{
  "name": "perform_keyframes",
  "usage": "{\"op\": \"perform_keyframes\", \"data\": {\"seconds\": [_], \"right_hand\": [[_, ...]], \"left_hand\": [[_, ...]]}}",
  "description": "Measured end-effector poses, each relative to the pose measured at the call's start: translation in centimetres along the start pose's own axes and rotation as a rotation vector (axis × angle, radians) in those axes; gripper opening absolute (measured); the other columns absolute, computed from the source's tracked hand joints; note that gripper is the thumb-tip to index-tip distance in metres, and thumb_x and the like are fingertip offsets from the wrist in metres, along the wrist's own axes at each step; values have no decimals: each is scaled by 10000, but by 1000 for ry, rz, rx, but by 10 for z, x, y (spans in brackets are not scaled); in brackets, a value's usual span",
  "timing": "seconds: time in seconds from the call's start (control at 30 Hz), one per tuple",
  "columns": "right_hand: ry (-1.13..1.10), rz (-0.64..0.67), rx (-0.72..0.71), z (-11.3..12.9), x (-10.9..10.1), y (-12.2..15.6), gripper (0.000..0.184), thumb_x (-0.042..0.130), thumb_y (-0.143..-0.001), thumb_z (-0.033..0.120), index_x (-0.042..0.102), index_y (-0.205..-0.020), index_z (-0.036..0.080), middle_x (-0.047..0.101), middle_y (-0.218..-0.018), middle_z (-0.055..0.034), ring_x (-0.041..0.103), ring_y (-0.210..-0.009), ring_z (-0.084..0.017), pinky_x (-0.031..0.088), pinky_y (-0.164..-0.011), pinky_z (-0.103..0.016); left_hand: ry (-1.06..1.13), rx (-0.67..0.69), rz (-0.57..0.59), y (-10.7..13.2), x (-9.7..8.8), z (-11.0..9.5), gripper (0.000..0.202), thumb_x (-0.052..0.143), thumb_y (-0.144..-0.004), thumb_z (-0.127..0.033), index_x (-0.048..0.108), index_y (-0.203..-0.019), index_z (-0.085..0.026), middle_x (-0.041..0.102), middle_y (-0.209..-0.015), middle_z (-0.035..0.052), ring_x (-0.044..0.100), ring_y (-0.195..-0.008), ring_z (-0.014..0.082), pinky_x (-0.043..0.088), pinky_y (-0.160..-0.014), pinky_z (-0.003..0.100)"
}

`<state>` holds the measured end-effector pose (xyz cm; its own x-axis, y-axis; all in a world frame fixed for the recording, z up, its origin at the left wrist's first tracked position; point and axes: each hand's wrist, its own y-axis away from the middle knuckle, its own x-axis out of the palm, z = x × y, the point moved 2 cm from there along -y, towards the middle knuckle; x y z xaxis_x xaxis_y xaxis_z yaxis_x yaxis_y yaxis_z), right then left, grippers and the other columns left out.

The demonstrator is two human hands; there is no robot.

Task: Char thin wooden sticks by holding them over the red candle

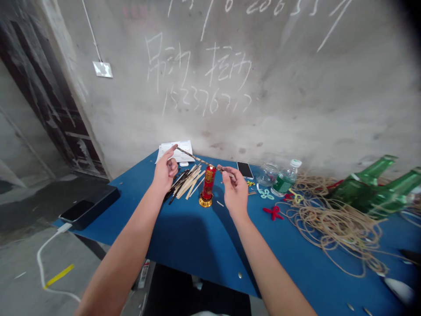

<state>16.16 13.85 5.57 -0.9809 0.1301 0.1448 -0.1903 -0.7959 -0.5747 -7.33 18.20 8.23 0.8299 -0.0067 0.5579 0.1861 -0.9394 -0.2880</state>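
Note:
A thin, mottled brown stick (195, 158) slants above the table, its middle passing just over a red and gold cylinder (208, 182) that stands upright on a gold base. My right hand (236, 191) is closed around the stick's right end. At the far end, the index fingertip of my left hand (165, 171) touches the stick's tip; that finger is stretched out and the others are curled. Whether the stick touches the cylinder's top, I cannot tell. Between my left hand and the cylinder lies a loose pile of pale and black sticks (188, 183).
On the blue table (177, 237) are white papers (184, 147), a phone (245, 170), a glass jar (267, 173) and a plastic bottle (285, 180). Rightward lie a red flower shape (273, 213), tangled cord (338, 232) and green bottles (362, 180). A black box (95, 206) sits left.

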Motion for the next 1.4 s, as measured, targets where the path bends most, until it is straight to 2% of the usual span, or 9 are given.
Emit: {"op": "perform_keyframes", "data": {"seconds": [0.3,0.5,0.63,0.8,1.03,1.1,1.23,1.4], "right_hand": [[49,1,-10,4,3,-2,312,600,-965,471,720,-1099,215,769,-1186,-113,722,-1065,-241,558,-918,-399],[-12,-72,13,9,-2,-6,311,637,-941,480,772,-973,202,800,-1070,-102,737,-1004,-246,547,-872,-374],[8,-115,34,8,-5,-8,357,632,-933,519,771,-967,192,802,-1044,-104,731,-984,-249,544,-854,-372],[11,-120,59,8,-11,-9,405,624,-925,572,758,-957,191,797,-922,-96,720,-888,-239,511,-725,-333],[24,-87,110,10,-16,-10,431,612,-926,608,749,-959,200,637,-663,-3,530,-606,-155,407,-590,-299],[3,-81,124,9,-17,-11,421,626,-919,602,749,-977,203,619,-666,4,512,-603,-150,395,-579,-294],[-27,-80,140,7,-20,-11,394,656,-908,565,757,-992,194,687,-762,-30,539,-645,-150,427,-595,-290],[46,-36,111,6,-22,-10,372,643,-924,525,777,-1040,198,752,-873,-70,593,-713,-172,475,-632,-303]], "left_hand": [[-74,156,-5,-1,-7,4,498,794,-820,-299,688,-1291,-179,356,-460,-115,235,-371,43,181,-364,192],[-30,203,-30,-1,-6,5,433,861,-771,-286,748,-1168,-159,372,-511,-105,266,-399,16,215,-374,159],[-27,205,-41,-1,-5,4,372,883,-743,-282,772,-1076,-160,421,-548,-86,285,-406,9,220,-368,161],[-45,206,-37,-1,-4,4,317,880,-746,-280,784,-1023,-161,399,-527,-85,276,-410,16,215,-372,166],[-72,212,-19,-2,-5,4,329,872,-750,-305,783,-1030,-157,375,-508,-95,252,-409,24,191,-376,183],[-79,206,-21,-2,-6,3,333,869,-753,-306,781,-1036,-156,374,-502,-95,247,-405,23,182,-377,184],[-67,186,-53,-3,-10,2,333,868,-751,-290,779,-1044,-160,358,-477,-100,241,-399,27,174,-380,182],[-61,175,-83,-5,-14,1,345,859,-755,-291,773,-1069,-176,367,-479,-103,250,-389,29,186,-377,185]]}}
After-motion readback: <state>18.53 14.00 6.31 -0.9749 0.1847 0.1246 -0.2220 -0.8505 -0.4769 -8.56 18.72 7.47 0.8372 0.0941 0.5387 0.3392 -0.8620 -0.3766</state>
